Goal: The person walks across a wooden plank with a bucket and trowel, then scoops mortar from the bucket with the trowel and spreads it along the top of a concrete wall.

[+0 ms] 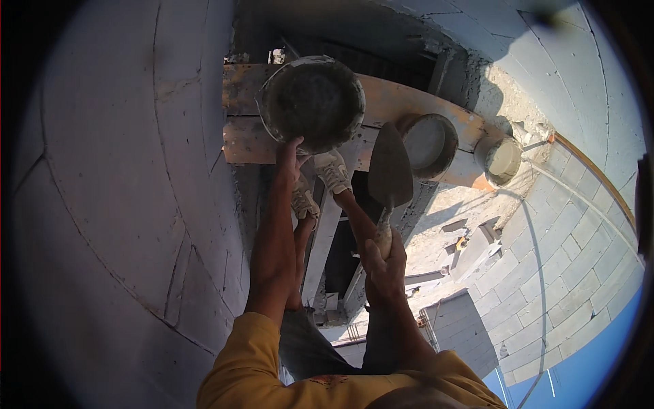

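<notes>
My left hand grips the near rim of a round mortar pan, dark and crusted inside, resting on wooden scaffold planks. My right hand is closed on the handle of a trowel, whose grey blade points up toward the pan and hangs just to its right. My feet in pale shoes stand on a narrow beam below the hands.
A grey block wall rises close on the left. Two more round pans sit on the planks to the right. Beyond them another block wall curves away, with a drop to rubble below.
</notes>
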Demonstrator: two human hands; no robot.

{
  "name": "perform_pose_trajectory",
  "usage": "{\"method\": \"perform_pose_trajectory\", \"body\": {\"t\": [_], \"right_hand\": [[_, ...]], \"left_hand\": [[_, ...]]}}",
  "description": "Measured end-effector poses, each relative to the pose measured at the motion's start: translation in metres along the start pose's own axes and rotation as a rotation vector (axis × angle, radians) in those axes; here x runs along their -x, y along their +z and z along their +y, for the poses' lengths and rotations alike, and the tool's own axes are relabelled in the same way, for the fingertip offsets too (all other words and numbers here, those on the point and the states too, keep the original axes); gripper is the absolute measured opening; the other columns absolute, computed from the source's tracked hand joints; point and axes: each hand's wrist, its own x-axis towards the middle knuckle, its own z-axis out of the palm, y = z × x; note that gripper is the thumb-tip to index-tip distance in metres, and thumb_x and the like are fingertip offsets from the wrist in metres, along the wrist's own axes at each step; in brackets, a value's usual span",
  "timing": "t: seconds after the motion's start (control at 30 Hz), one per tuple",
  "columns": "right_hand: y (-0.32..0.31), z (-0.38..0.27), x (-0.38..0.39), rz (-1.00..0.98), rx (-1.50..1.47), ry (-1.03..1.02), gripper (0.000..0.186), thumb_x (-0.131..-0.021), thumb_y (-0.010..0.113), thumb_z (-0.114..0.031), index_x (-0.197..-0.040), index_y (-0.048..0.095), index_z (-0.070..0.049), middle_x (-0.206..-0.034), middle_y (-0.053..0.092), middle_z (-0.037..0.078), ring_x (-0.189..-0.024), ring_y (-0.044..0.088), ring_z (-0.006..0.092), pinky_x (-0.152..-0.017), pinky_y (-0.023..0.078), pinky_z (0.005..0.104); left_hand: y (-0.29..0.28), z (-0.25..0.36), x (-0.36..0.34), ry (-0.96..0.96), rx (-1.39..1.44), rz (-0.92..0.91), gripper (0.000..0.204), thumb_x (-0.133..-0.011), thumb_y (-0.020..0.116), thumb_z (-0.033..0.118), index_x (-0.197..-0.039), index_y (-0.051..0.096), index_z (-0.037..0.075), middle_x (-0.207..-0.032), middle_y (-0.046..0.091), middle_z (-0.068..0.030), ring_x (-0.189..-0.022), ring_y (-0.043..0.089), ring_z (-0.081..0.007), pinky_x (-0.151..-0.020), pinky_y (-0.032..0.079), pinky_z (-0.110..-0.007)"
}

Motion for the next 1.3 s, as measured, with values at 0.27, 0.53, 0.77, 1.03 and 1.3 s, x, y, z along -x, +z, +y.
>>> {"method": "perform_pose_trajectory", "body": {"t": [0.27, 0.53, 0.77, 1.03, 1.3], "right_hand": [[-0.044, -0.033, 0.046, -0.05, 0.333, -0.501, 0.049, -0.084, 0.062, -0.023, -0.128, 0.046, -0.007, -0.105, 0.059, 0.019, -0.091, 0.063, 0.0361, -0.072, 0.049, 0.0454], [-0.125, -0.133, 0.163, -0.067, 1.071, -0.793, 0.039, -0.082, 0.062, -0.024, -0.119, 0.057, -0.014, -0.096, 0.062, 0.012, -0.086, 0.064, 0.0312, -0.071, 0.051, 0.0448], [-0.13, -0.195, 0.255, 0.041, 1.367, -1.347, 0.024, -0.077, 0.057, -0.014, -0.098, 0.066, -0.006, -0.089, 0.063, 0.015, -0.082, 0.064, 0.0288, -0.069, 0.049, 0.0408], [-0.111, -0.214, 0.256, -0.155, 1.544, -1.356, 0.026, -0.073, 0.059, -0.015, -0.096, 0.067, -0.004, -0.075, 0.065, 0.018, -0.073, 0.065, 0.0314, -0.067, 0.051, 0.0414], [-0.11, -0.205, 0.255, -0.359, 1.205, -1.357, 0.044, -0.078, 0.063, -0.03, -0.121, 0.06, -0.018, -0.088, 0.067, 0.02, -0.077, 0.065, 0.0348, -0.072, 0.052, 0.0426]], "left_hand": [[-0.012, 0.017, 0.115, -0.054, 0.002, 0.334, 0.046, -0.076, 0.057, 0.008, -0.121, 0.046, 0.004, -0.117, 0.047, -0.0118, -0.103, 0.052, -0.0281, -0.085, 0.05, -0.044], [-0.046, 0.039, 0.421, 0.024, 0.013, 0.392, 0.03, -0.078, 0.057, 0.007, -0.106, 0.051, 0.002, -0.097, 0.054, -0.0103, -0.09, 0.058, -0.024, -0.084, 0.05, -0.044], [-0.08, 0.064, 0.615, 0.103, -0.145, 0.388, 0.044, -0.078, 0.059, 0.011, -0.117, 0.043, 0.0, -0.105, 0.05, -0.0118, -0.097, 0.055, -0.0257, -0.084, 0.048, -0.046], [-0.066, 0.086, 0.686, 0.278, -0.217, 0.376, 0.045, -0.076, 0.058, 0.008, -0.117, 0.043, -0.001, -0.098, 0.051, -0.0105, -0.088, 0.056, -0.0239, -0.071, 0.049, -0.041], [-0.045, 0.1, 0.689, 0.484, 0.014, 0.355, 0.051, -0.071, 0.053, -0.001, -0.121, 0.043, -0.004, -0.072, 0.049, -0.005, -0.052, 0.046, -0.0125, -0.045, 0.038, -0.03]]}}
